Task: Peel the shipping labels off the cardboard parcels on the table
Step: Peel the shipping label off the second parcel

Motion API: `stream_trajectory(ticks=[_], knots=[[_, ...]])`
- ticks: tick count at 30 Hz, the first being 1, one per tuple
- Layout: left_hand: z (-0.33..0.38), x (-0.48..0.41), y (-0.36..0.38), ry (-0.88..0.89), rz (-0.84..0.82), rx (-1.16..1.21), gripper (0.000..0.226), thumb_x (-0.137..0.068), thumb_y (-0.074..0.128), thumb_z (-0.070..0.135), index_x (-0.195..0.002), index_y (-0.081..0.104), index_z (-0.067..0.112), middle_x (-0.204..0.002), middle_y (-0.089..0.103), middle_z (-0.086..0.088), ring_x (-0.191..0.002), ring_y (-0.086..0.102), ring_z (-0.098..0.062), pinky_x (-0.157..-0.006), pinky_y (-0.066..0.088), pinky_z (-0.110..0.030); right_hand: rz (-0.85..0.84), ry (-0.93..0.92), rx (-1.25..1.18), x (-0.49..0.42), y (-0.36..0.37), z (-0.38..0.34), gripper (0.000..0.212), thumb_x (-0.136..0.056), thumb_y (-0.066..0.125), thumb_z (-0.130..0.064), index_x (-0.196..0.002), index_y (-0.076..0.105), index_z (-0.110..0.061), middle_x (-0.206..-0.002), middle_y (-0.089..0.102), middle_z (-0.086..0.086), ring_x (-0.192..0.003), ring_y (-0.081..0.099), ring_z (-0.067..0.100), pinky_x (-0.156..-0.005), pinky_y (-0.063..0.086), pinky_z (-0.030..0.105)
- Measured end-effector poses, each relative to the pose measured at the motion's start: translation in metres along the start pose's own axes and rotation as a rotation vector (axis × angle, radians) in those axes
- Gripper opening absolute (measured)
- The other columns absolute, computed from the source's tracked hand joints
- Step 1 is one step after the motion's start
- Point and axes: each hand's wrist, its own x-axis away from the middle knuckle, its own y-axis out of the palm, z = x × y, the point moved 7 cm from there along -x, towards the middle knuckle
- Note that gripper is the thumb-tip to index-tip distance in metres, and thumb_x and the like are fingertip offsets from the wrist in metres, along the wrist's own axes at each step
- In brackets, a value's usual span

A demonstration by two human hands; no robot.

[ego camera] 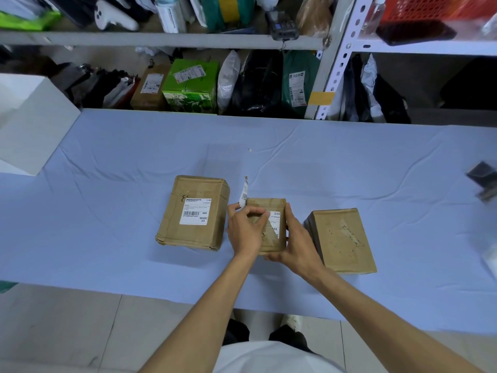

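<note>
Three cardboard parcels stand on the blue-covered table. The left parcel [193, 212] bears a whole white label [195, 214]. The middle parcel [266, 208] is small; its label [275, 219] is partly torn away. A peeled strip of that label [244, 195] sticks up from my left hand [246, 230], which pinches it at the parcel's left top. My right hand [295, 238] clasps the middle parcel's right side and front. The right parcel [341, 239] shows only torn label residue on top.
A white box [29, 125] sits at the table's far left. A dark object [484, 181] lies at the right edge. Metal shelving [330, 76] packed with bags and boxes runs behind the table [134, 162]. The table's front edge is close to my body.
</note>
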Motion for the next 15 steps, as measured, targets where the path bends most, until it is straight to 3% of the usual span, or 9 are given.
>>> stream_trajectory(ticks=[7,15], knots=[[-0.0001,-0.0012,0.0011,-0.005,0.027,-0.018,0.006,-0.08,0.073,0.03,-0.084,0.072,0.025,-0.12,0.047,0.007,-0.099,0.056,-0.005,-0.075,0.034,-0.021,-0.01,0.03,-0.05,-0.0033,0.0035,0.006,0.142,-0.049,0.087,-0.034,-0.15,-0.012,-0.044,-0.132,0.05,-0.002,-0.117,0.054,0.017,-0.089,0.055,0.043],[0.0,-0.0005,0.0048,0.039,0.012,-0.02,0.005,-0.084,0.07,0.028,-0.085,0.071,0.023,-0.126,0.045,0.007,-0.103,0.038,0.011,-0.074,0.03,-0.014,-0.018,0.017,-0.045,-0.0049,0.0026,0.0069,0.142,-0.05,0.088,-0.035,-0.15,-0.013,-0.044,-0.132,0.05,-0.003,-0.117,0.054,0.016,-0.088,0.056,0.043]])
